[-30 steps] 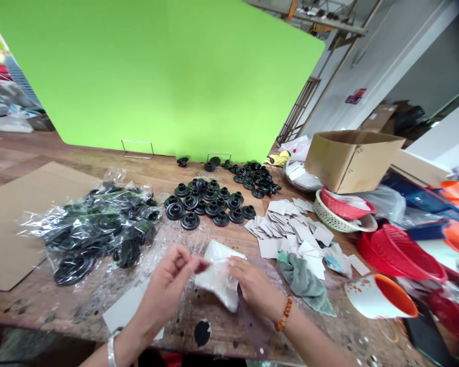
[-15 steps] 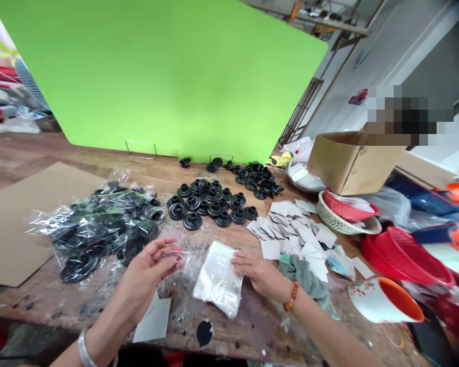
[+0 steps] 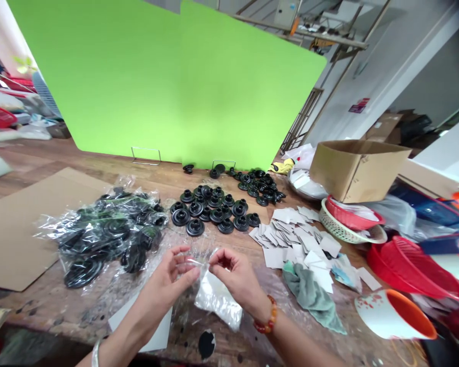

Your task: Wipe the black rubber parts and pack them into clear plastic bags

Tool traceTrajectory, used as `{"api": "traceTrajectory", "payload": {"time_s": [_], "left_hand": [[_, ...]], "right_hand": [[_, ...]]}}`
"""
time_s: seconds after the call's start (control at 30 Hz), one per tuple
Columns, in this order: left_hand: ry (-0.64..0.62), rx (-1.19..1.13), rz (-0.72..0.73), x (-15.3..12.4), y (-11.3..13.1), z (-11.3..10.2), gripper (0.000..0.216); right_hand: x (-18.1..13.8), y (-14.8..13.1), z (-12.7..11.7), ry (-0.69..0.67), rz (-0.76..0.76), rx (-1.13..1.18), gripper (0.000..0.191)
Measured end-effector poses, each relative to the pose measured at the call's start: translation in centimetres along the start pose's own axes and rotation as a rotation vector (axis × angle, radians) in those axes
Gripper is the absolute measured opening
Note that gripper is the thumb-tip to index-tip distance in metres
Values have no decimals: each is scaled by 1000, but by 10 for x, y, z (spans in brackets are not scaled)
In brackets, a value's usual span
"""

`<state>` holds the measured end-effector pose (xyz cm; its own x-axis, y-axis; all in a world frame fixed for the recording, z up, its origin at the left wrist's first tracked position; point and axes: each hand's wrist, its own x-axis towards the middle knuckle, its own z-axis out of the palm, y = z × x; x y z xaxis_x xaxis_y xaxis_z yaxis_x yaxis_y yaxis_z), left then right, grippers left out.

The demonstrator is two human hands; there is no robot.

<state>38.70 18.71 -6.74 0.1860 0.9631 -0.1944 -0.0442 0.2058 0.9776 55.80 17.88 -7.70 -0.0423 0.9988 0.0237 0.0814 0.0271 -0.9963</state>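
Note:
My left hand (image 3: 172, 278) and my right hand (image 3: 235, 278) are raised just above the table and pinch the two sides of one thin clear plastic bag (image 3: 199, 261) between fingertips. Under them lies a stack of clear plastic bags (image 3: 219, 300). A grey card square (image 3: 147, 326) lies below my left wrist. Behind my hands stand several loose black round parts (image 3: 210, 211). A heap of black parts packed in clear bags (image 3: 107, 232) lies to the left. Grey card squares (image 3: 294, 234) are scattered to the right.
A grey-green cloth (image 3: 309, 295), an orange-lined cup (image 3: 393, 316), red baskets (image 3: 416, 265) and an open cardboard box (image 3: 357, 168) crowd the right side. A flat cardboard sheet (image 3: 19, 224) lies at left. A green screen (image 3: 176, 81) stands behind the table.
My right hand left the bag stack and came up to meet my left hand. Both now pinch the single clear bag that my left hand had lifted.

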Motion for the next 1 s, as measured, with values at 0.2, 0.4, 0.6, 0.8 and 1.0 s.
{"api": "traceTrajectory", "payload": {"time_s": [0.2,0.4,0.6,0.8,1.0], "left_hand": [[-99,44,-127,8,-5,-6,35],[-47,135,-17,15,-2,-1,32],[-1,247,31,26,-16,-2,38],[-232,-260,-181,26,-9,-15,35],[-337,88,-45,30,2,-17,23]], "right_hand": [[1,2,6,8,18,147,30],[8,5,3,-129,147,191,26],[7,4,12,-142,152,420,31],[22,20,3,-289,161,297,35],[80,36,-33,41,-70,-342,12]]}}
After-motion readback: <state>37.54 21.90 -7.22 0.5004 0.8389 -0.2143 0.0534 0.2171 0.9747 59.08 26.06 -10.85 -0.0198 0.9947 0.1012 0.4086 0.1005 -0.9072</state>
